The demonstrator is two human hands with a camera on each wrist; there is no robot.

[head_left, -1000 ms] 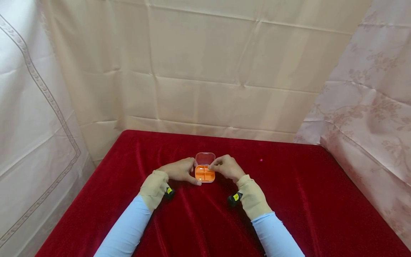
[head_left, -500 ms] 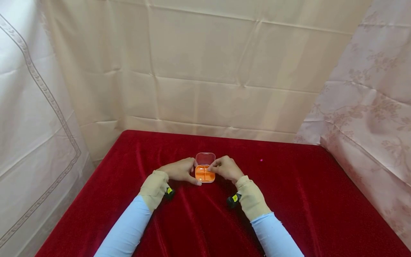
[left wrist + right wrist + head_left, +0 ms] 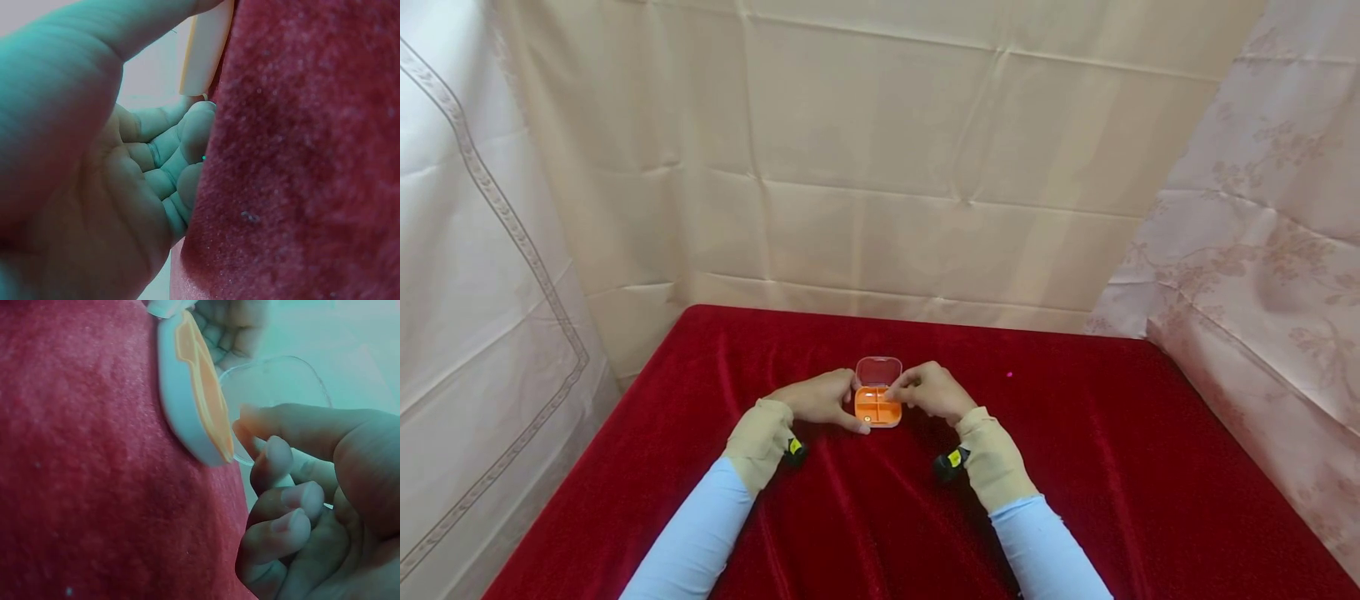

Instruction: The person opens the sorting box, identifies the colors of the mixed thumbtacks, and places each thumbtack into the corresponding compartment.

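A small pill box (image 3: 889, 413) with an orange divided tray and white base lies on red velvet, its clear lid (image 3: 880, 371) raised at the back. My left hand (image 3: 820, 398) grips its left side, thumb at the front corner and fingers behind. In the left wrist view, part of the white base (image 3: 206, 50) shows beyond the thumb. My right hand (image 3: 934, 392) has its thumb and index fingertips together over the back right compartment; no object shows between them in the right wrist view, and the other fingers (image 3: 275, 534) are curled. A tiny shiny piece (image 3: 867, 419) sits in the front left compartment.
A tiny bright pink piece (image 3: 1010, 374) lies on the velvet-covered table (image 3: 1075, 467) to the right of the right hand. Pale curtains (image 3: 880, 167) hang behind the table and on both sides. Each wrist wears a small black camera (image 3: 951, 463).
My right fingertips have shifted slightly left and inward over the back right compartment, then stayed about there. The left hand and the pill box have kept their place.
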